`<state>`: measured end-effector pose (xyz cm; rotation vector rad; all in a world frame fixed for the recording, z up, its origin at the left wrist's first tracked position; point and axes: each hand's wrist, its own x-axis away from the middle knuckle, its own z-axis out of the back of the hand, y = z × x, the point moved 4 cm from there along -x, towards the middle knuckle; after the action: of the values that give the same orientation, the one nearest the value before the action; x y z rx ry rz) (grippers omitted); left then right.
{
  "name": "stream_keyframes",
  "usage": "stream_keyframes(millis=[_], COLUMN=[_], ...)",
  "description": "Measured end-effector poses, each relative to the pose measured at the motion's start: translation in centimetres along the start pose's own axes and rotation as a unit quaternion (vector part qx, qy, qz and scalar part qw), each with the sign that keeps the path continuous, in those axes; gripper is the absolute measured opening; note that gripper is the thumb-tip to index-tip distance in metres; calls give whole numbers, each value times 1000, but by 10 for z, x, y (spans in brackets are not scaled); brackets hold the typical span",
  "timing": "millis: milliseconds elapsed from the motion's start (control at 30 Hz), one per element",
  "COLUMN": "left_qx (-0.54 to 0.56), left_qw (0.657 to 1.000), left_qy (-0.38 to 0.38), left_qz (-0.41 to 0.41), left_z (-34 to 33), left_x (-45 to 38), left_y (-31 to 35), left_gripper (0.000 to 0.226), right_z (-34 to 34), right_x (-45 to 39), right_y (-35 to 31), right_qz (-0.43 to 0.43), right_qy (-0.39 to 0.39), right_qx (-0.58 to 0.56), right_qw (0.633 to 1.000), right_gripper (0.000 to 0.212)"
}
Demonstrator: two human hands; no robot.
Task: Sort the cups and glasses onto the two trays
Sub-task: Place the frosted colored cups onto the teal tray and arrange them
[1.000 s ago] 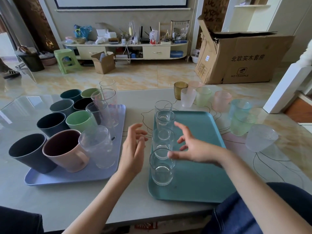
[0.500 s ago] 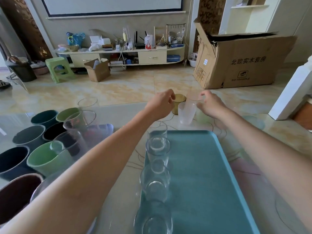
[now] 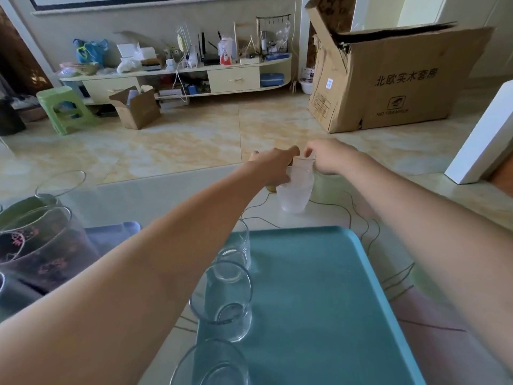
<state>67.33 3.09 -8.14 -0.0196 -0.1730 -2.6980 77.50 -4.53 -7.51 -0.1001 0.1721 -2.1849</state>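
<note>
While three clear glasses (image 3: 232, 252) are lined along the teal tray (image 3: 319, 287), a frosted cup (image 3: 294, 190) at the bench's (image 3: 166, 195) far edge is clasped by the left hand (image 3: 273, 168); the right hand's (image 3: 330, 159) fingers are pinched on its rim.

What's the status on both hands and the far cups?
Left hand grips amber translucent cup. Right hand on pale green frosted cup, grip unclear. White frosted cup stands between them. Teal plastic tray holds clear glasses along its left edge.
</note>
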Motion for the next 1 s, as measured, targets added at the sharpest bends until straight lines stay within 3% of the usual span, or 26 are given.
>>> stream_keyframes(millis=[167, 300, 367, 500, 633, 767, 900, 1000], left_qx=[-9, -49, -46, -21, 97, 330, 379, 479], left_qw=[999, 998, 999, 999, 984, 904, 844, 767], left_qy=[-28, -29, -3, 33, 123, 225, 333, 375], left_qz=[-19, -13, 1, 21, 83, 154, 180, 202], left_z=[-2, -10, -9, -4, 23, 64, 97, 95], left_x=[-13, -18, -17, -6, 15, 59, 122, 169], left_y=[15, 20, 18, 8, -6, -20, -28, -37], left_gripper=[53, 35, 24, 14, 15, 13, 31, 33], right_z=[-6, -6, -4, -3, -25, -29, -5, 12], right_x=[6, 17, 24, 56, 77, 92, 124, 165], right_y=[1, 5, 8, 11, 3, -7, -20, -32], right_qz=[19, 18, 7, -3, 5, 7, 35, 57], right_qy=[-19, 5, 46, 207, 143, 111, 156, 170], right_qx=[-67, -122, -150, -184, -149, -94, -174, -245], right_qw=[997, 992, 988, 961, 978, 989, 972, 953], right_gripper=[31, 43, 45, 30, 32, 25, 25, 17])
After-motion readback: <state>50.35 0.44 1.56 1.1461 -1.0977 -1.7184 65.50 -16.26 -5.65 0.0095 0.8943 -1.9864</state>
